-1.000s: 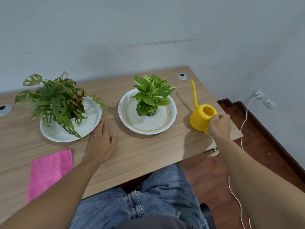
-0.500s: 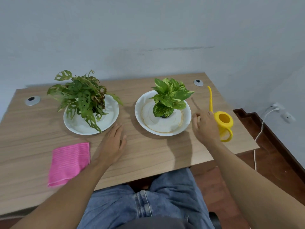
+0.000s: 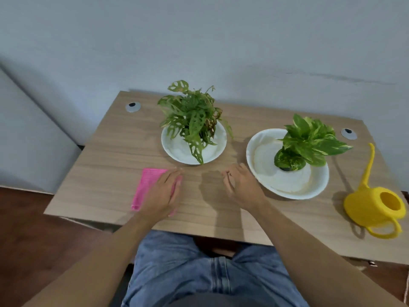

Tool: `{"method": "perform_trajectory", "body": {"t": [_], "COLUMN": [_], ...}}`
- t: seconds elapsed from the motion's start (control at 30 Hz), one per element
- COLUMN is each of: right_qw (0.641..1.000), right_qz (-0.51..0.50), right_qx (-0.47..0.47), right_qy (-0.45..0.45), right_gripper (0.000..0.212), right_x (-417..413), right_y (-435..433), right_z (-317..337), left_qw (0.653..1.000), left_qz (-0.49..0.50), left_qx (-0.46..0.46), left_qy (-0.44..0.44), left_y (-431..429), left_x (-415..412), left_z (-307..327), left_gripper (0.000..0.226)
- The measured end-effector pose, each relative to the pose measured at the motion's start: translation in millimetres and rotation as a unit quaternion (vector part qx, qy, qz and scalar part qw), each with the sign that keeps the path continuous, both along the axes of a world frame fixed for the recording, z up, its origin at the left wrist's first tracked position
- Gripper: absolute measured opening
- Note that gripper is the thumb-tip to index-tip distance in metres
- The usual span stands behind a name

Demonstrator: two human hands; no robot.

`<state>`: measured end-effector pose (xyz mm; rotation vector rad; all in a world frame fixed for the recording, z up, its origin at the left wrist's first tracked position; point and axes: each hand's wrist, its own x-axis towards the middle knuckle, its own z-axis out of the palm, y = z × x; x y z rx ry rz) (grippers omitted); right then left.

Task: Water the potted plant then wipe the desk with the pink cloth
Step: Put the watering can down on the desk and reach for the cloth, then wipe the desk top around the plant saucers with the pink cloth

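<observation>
The pink cloth [image 3: 147,185] lies flat on the wooden desk [image 3: 106,165], and my left hand [image 3: 162,193] rests palm-down on its right half, fingers spread. My right hand [image 3: 241,187] hovers over the desk just left of the right plate, fingers loosely curled and holding nothing. A variegated potted plant [image 3: 307,145] stands on a white plate [image 3: 261,142] at the right. A holey-leaved potted plant [image 3: 192,118] stands on another white plate [image 3: 174,149] at the middle back. The yellow watering can [image 3: 371,207] stands alone near the desk's right edge.
Two round grey cable grommets [image 3: 132,107] [image 3: 348,133] sit in the desk's back corners. The desk backs onto a pale wall. My jeans-clad legs [image 3: 199,269] are under the front edge. Dark wooden floor lies to the left and right.
My right hand has let go of the watering can and moved left over the desk. My left hand has slid left onto the pink cloth. The view has swung left.
</observation>
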<state>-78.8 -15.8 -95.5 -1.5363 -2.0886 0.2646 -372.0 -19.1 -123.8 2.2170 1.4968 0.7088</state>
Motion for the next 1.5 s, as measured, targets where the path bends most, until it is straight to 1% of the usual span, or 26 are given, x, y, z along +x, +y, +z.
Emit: {"method": "perform_trajectory", "body": {"t": [0.1,0.23,0.3,0.4,0.47,0.57,0.6,0.7,0.87,1.0,1.1,1.23,1.4,1.5], "right_qw": [0.998,0.99,0.986,0.985,0.981,0.973,0.972,0.976,0.98,0.978,0.978,0.975,0.957,0.95], "right_qz": [0.044,0.126,0.148,0.145,0.145,0.138,0.132,0.122,0.091,0.069,0.054,0.097,0.177,0.187], "right_qx": [-0.026,-0.06,-0.068,-0.092,-0.126,-0.185,-0.191,-0.157,-0.135,-0.123,-0.125,-0.123,-0.12,-0.129], "right_qy": [0.027,0.035,0.029,0.015,0.013,-0.016,-0.035,-0.083,-0.118,-0.151,-0.157,-0.157,-0.196,-0.214], "right_gripper": [0.018,0.024,0.03,0.043,0.052,0.06,0.062,0.064,0.064,0.066,0.066,0.064,0.063,0.064], "right_x": [-42.6,-106.8,-138.0,-178.2,-203.3,-227.1,-229.3,-229.5,-232.8,-238.0,-242.2,-225.5,-143.3,-102.5], "right_y": [10.1,14.3,15.2,14.9,17.3,18.7,17.0,14.6,22.1,54.2,67.8,51.8,21.2,23.9], "right_z": [-4.3,-6.0,-8.4,-15.6,-22.1,-34.6,-40.0,-55.2,-64.5,-65.4,-65.1,-64.5,-55.1,-51.0], "left_qw": [0.999,0.993,0.992,0.991,0.991,0.991,0.991,0.991,0.989,0.986,0.986,0.986,0.983,0.98], "left_qz": [0.041,0.109,0.109,0.091,0.076,0.062,0.064,0.069,0.083,0.077,0.075,0.089,0.105,0.132], "left_qx": [0.02,-0.027,-0.035,-0.045,-0.047,-0.025,-0.019,-0.026,-0.027,-0.024,-0.014,-0.013,0.0,0.013], "left_qy": [0.025,0.039,0.058,0.084,0.103,0.118,0.119,0.116,0.121,0.149,0.15,0.138,0.148,0.146], "left_y": [2.9,17.8,33.9,64.7,79.5,83.5,82.2,83.8,86.1,89.7,87.9,86.6,85.6,90.5], "left_x": [-32.9,-81.1,-98.5,-112.2,-118.4,-123.7,-124.1,-125.6,-127.4,-128.9,-128.7,-127.0,-121.5,-111.5], "left_z": [3.1,-9.7,-16.8,-21.6,-28.5,-40.7,-42.1,-41.2,-43.8,-49.1,-50.6,-49.1,-45.9,-40.9], "left_gripper": [0.043,0.054,0.059,0.061,0.062,0.061,0.06,0.06,0.06,0.061,0.06,0.061,0.064,0.064]}}
